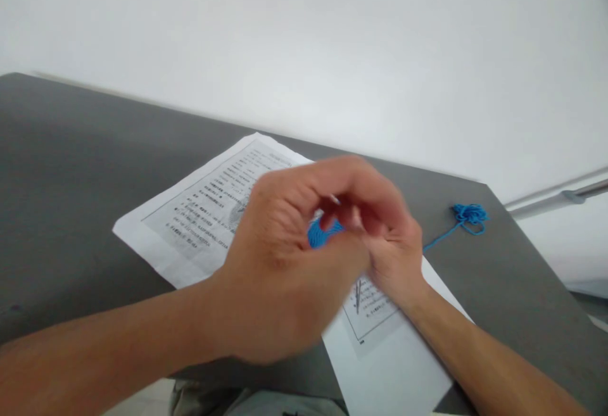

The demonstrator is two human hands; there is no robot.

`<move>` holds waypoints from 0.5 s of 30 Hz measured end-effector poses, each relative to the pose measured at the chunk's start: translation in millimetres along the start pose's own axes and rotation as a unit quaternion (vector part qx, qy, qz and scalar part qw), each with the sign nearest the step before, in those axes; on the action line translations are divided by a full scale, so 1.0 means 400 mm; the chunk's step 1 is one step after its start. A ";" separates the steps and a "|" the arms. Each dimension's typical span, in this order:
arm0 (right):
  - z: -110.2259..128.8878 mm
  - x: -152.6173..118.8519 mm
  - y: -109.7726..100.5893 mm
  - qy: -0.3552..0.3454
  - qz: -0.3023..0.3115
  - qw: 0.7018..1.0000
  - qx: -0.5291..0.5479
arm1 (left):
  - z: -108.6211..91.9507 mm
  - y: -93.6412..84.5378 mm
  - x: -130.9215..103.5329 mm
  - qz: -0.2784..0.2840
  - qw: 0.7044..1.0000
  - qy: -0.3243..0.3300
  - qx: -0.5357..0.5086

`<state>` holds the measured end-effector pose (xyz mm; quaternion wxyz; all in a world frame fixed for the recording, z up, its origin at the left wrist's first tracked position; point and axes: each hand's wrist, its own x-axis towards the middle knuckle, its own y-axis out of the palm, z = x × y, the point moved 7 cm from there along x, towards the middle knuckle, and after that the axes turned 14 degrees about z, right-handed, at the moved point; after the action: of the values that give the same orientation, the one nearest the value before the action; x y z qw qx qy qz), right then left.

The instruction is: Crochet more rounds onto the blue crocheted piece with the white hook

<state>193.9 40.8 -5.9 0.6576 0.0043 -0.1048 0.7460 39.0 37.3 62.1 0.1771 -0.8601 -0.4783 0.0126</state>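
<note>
My left hand (294, 258) is in front, slightly blurred, its fingers curled round towards the thumb in a ring. What its fingertips pinch, if anything, is hidden. Close behind it and to the right is my right hand (396, 258), with its fingers bent and mostly covered by the left. Through the ring shows a bundle of blue yarn (323, 232) beside the right fingers, which appear closed on it. A blue strand runs from behind the right hand to a loose heap of blue yarn (470, 214) on the table's right side.
Printed paper sheets (190, 213) lie under and around the hands on the dark grey table (90, 169). A white wall (285, 42) rises behind the table's far edge. A metal rail (589, 189) stands at the right. The wearer's clothed lap shows below the near edge.
</note>
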 end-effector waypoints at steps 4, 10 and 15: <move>0.028 0.000 -0.009 -0.036 -0.032 0.999 0.018 | 0.042 -0.051 0.018 -0.112 0.993 0.033 -0.026; 0.040 -0.004 0.000 -0.065 -0.032 0.997 0.026 | 0.164 0.028 0.010 0.041 0.985 -0.097 -0.135; 0.037 -0.004 0.008 -0.061 -0.011 0.998 0.014 | 0.172 0.042 0.006 0.048 0.981 -0.130 -0.137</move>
<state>188.9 36.6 8.0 0.6577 0.0596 -0.1341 0.7388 40.8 51.3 -7.2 -0.0071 -0.8892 -0.4526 0.0671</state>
